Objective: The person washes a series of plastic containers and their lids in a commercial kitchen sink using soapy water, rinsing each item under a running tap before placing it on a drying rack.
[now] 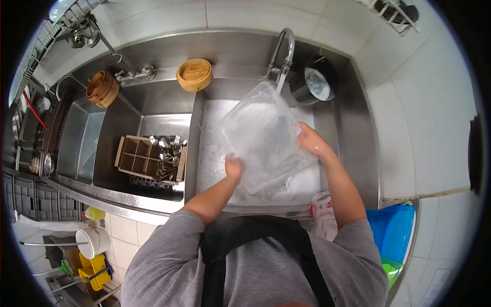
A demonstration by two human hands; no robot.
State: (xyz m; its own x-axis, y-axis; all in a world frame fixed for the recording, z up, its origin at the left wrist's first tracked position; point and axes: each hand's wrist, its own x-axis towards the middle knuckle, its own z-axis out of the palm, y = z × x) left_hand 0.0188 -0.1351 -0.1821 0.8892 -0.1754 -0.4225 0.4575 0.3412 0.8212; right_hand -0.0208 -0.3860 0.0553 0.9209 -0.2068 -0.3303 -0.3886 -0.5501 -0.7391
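Note:
Both my hands hold a clear plastic container (261, 134) tilted over the right-hand sink basin. My left hand (234, 168) grips its lower left edge, and my right hand (310, 140) has hold of the right edge. Water runs from the curved metal faucet (285, 50) at the container's far corner. White suds and water (218, 153) cover the floor of the stainless steel basin beneath it. Part of the basin is hidden behind the container.
A cutlery rack (138, 155) with spoons and forks stands in the middle basin. Bamboo steamers (194, 75) sit on the sink ledge. A black container (318, 82) stands right of the faucet. Blue plastic bins (391, 230) lie at right, a white bucket (93, 243) on the floor.

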